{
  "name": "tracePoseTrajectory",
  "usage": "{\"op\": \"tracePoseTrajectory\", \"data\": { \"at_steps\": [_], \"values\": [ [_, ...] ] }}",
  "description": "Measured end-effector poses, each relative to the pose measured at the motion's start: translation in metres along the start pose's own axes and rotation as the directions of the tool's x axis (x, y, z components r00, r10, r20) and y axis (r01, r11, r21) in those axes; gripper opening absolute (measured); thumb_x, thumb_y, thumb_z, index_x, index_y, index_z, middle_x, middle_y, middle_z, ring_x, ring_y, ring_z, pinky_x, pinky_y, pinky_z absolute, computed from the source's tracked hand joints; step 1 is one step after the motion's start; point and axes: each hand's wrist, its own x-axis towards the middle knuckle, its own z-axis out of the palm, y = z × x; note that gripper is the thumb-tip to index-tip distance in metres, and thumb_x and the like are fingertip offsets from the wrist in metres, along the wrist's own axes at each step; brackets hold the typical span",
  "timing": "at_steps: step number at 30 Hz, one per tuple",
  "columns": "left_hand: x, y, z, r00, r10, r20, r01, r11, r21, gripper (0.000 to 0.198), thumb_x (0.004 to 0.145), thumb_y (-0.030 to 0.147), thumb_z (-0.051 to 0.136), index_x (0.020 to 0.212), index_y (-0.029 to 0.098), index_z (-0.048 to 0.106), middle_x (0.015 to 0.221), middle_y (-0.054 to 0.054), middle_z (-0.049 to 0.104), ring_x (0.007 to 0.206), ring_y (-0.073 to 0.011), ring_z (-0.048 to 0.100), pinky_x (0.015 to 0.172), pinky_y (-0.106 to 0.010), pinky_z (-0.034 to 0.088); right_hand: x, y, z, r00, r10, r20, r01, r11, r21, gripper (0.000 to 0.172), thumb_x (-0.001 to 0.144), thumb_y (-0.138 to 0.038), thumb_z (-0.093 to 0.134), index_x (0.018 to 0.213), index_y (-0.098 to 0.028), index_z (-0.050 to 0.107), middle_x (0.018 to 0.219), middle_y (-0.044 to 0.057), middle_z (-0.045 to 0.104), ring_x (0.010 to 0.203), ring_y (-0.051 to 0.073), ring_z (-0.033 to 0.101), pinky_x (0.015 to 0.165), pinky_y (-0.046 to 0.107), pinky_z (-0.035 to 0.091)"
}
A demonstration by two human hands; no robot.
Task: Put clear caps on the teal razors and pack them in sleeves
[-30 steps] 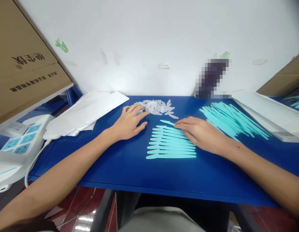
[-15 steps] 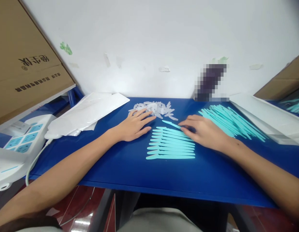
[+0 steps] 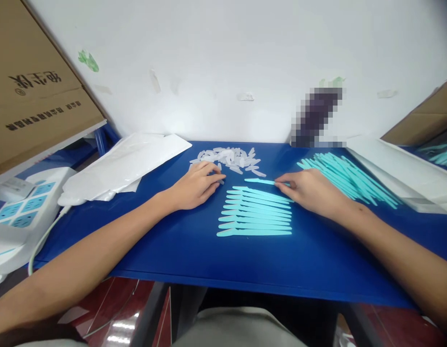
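Observation:
My right hand (image 3: 306,187) pinches a turquoise eyebrow razor (image 3: 259,181) by its handle end, the blade end pointing left. Just below it, a stacked row of several turquoise razors (image 3: 255,212) lies side by side on the table, blade ends to the left. My left hand (image 3: 196,187) has its thumb and fingers closed on a small translucent plastic cap (image 3: 222,181), of which only the tip shows. Behind that hand spreads a loose pile of similar caps (image 3: 228,156). Right of my right hand lies a heap of turquoise razors (image 3: 348,178).
White plastic bags (image 3: 129,164) lie at the back left, beside a white power strip (image 3: 31,207) with a cable. A cardboard box (image 3: 38,86) rises at the left. A translucent tray or bag (image 3: 407,178) is at the right. The white wall (image 3: 209,62) bounds the blue table (image 3: 165,255).
My left hand has gone from spread fingers over the caps to a pinch on one, drawn slightly toward me. The razor in my right hand has turned nearly level. The view has shifted slightly.

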Motion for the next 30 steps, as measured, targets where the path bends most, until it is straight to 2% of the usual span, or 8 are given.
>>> {"op": "tracePoseTrajectory", "data": {
  "at_steps": [5,9,12,17,19,24,27,30],
  "values": [
    [-0.002,0.003,-0.001,0.998,-0.057,-0.031,0.061,0.988,0.144,0.039,0.108,0.029,0.039,0.127,0.016,0.071,0.125,-0.016,0.062,0.115,-0.0312,0.050,0.096,-0.049,0.043,-0.001,0.005,0.006,1.000,-0.003,-0.008,0.004,1.000,0.027,0.030,0.100,-0.035,0.049,0.101,-0.021,0.075,0.085,0.007,0.076,0.073,0.024,0.069,0.067,0.037,0.050],
    [-0.001,0.006,-0.001,0.995,-0.084,-0.050,0.089,0.991,0.097,0.032,0.108,0.029,0.043,0.112,0.015,0.071,0.113,-0.013,0.064,0.107,-0.0275,0.053,0.093,-0.044,0.045,0.001,0.006,0.006,0.990,-0.087,-0.111,0.094,0.994,0.062,0.027,0.102,-0.039,0.050,0.096,-0.021,0.069,0.101,0.010,0.072,0.095,0.028,0.063,0.085,0.043,0.049],
    [0.001,0.004,0.000,0.995,-0.094,-0.016,0.095,0.995,0.033,0.028,0.108,0.028,0.042,0.106,0.014,0.066,0.107,-0.012,0.065,0.103,-0.0256,0.055,0.096,-0.044,0.045,0.001,0.000,0.004,0.976,-0.071,-0.206,0.087,0.994,0.071,0.022,0.104,-0.036,0.046,0.098,-0.022,0.063,0.106,0.009,0.072,0.102,0.029,0.063,0.092,0.045,0.046],
    [0.000,0.005,-0.004,0.986,-0.161,0.032,0.163,0.980,-0.112,0.024,0.106,0.029,0.047,0.118,0.015,0.062,0.102,-0.009,0.068,0.098,-0.0239,0.061,0.089,-0.040,0.048,-0.001,-0.016,0.001,0.971,0.017,-0.238,0.035,0.976,0.213,0.017,0.106,-0.032,0.042,0.112,-0.023,0.055,0.096,0.005,0.074,0.077,0.021,0.068,0.070,0.034,0.048],
    [-0.001,0.009,-0.009,0.973,-0.209,0.098,0.224,0.960,-0.171,0.024,0.104,0.029,0.050,0.120,0.017,0.064,0.099,-0.007,0.069,0.095,-0.0234,0.063,0.083,-0.038,0.049,-0.002,-0.021,0.001,0.980,-0.018,-0.201,0.062,0.975,0.215,0.019,0.107,-0.029,0.039,0.116,-0.022,0.055,0.094,0.005,0.074,0.076,0.020,0.068,0.069,0.033,0.049],
    [-0.004,0.018,-0.020,0.942,-0.256,0.216,0.291,0.945,-0.151,0.021,0.103,0.034,0.051,0.098,0.018,0.064,0.093,-0.007,0.067,0.093,-0.0244,0.061,0.080,-0.036,0.048,-0.003,-0.029,0.002,0.957,-0.210,-0.198,0.226,0.972,0.065,0.022,0.105,-0.025,0.044,0.114,-0.018,0.063,0.102,0.008,0.076,0.085,0.021,0.070,0.073,0.034,0.051],
    [-0.006,0.018,-0.016,0.957,-0.215,0.197,0.240,0.964,-0.113,0.027,0.107,0.037,0.046,0.093,0.018,0.058,0.096,-0.008,0.066,0.089,-0.0229,0.061,0.080,-0.036,0.048,-0.005,-0.033,0.002,0.941,-0.257,-0.221,0.265,0.964,0.004,0.018,0.104,-0.025,0.050,0.107,-0.018,0.066,0.092,0.005,0.075,0.073,0.017,0.067,0.064,0.031,0.048],
    [-0.006,0.018,-0.010,0.988,-0.138,0.074,0.144,0.986,-0.084,0.028,0.109,0.038,0.043,0.095,0.018,0.056,0.093,-0.005,0.067,0.080,-0.0192,0.062,0.073,-0.032,0.046,-0.007,-0.038,0.001,0.936,-0.255,-0.242,0.256,0.966,-0.025,0.016,0.103,-0.025,0.052,0.105,-0.017,0.067,0.088,0.003,0.073,0.067,0.015,0.065,0.057,0.029,0.044]
  ]
}}
